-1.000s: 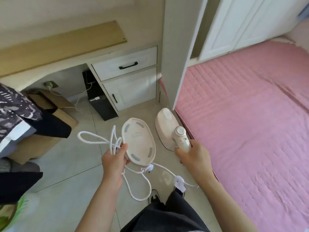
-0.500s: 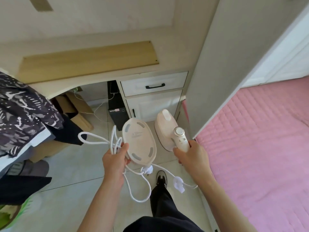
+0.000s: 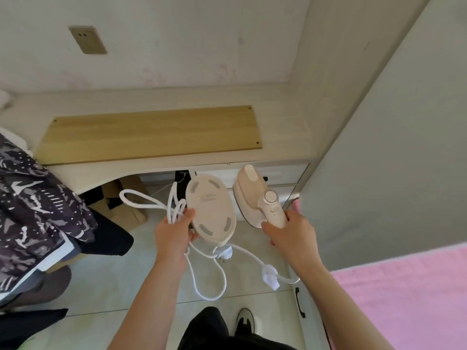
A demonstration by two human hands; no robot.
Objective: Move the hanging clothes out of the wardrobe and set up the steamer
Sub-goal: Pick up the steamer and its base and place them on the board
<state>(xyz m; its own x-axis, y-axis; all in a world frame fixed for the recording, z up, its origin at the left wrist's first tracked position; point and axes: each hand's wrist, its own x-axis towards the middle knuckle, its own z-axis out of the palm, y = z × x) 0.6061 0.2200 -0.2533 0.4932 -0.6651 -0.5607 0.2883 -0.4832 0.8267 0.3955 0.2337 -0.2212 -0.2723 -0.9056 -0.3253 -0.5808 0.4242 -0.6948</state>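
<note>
My right hand [image 3: 290, 233] grips the handle of a cream handheld steamer [image 3: 255, 195], held in the air in front of the desk drawers. My left hand [image 3: 173, 232] holds an oval cream base plate [image 3: 211, 210] together with gathered loops of the white power cord [image 3: 151, 202]. The cord hangs down below both hands, with its white plug [image 3: 270, 274] dangling under my right wrist. Dark patterned clothes [image 3: 30, 198] lie piled at the left edge.
A pale desk [image 3: 278, 127] with a wooden board [image 3: 151, 133] on it stands straight ahead, a wall socket [image 3: 87, 40] above it. A tall white wardrobe panel [image 3: 379, 147] rises at the right, a pink bed [image 3: 404, 299] below it. Cardboard boxes [image 3: 121, 205] sit under the desk.
My view has swung upward and toward the desk, which now fills the frame, with much less of the bed showing. Both hands keep the same hold on steamer, base plate and cord.
</note>
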